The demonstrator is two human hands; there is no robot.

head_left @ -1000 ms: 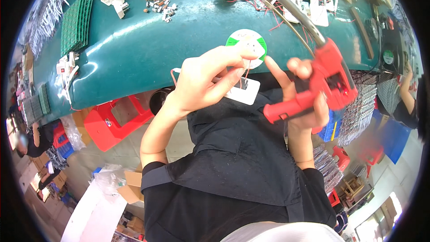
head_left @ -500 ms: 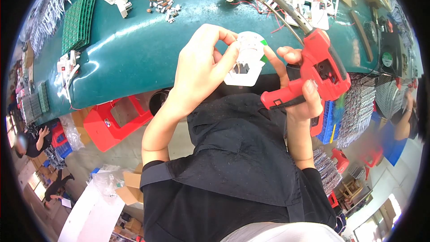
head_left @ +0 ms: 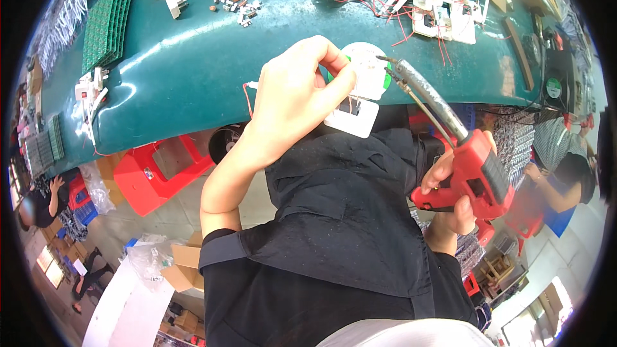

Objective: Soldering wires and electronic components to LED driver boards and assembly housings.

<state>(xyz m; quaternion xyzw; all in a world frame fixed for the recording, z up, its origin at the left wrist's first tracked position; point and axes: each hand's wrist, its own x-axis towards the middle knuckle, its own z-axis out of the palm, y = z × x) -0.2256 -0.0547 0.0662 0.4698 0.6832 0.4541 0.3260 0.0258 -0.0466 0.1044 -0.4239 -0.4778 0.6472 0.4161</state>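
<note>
Soldering gun (head_left: 472,177) dropped from 2 o'clock to 4 o'clock since half second ago; tip now points up at 11 o'clock toward white plastic part (head_left: 352,115). Left hand (head_left: 292,99) stays at picture centre over green bench (head_left: 193,71) edge, fingers (head_left: 334,67) pinching white plastic part, red wire (head_left: 247,97) trailing beside wrist. Right hand (head_left: 453,193) fingers curled tight round red grip. White-green solder spool (head_left: 366,67) on bench just behind part. Loose white parts (head_left: 443,0) at 1 o'clock. Red stool (head_left: 157,170) at 8 o'clock.

Solder spool (head_left: 367,68) on table (head_left: 193,71), behind white part (head_left: 352,115), soldering gun (head_left: 472,173) right.
</note>
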